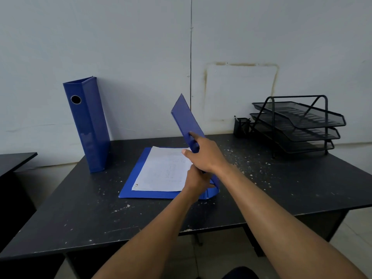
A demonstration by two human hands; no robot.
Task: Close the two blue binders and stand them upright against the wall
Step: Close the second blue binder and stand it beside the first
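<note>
One blue binder (88, 125) stands shut and upright at the back left of the black desk (281, 188), leaning against the wall. The second blue binder (138, 178) lies open in the middle of the desk with white paper sheets (165, 170) on its flat side. Its right cover (186, 117) is raised steeply. My right hand (203, 156) grips that raised cover near its lower part, thumb on the inner face. My left hand (196, 179) is just below it, by the spine and the right edge of the sheets; its fingers are partly hidden.
A black three-tier wire letter tray (298, 121) stands at the back right, with a black pen cup (241, 126) to its left. A second dark desk edge (14, 160) shows at the far left. White specks litter the desk surface.
</note>
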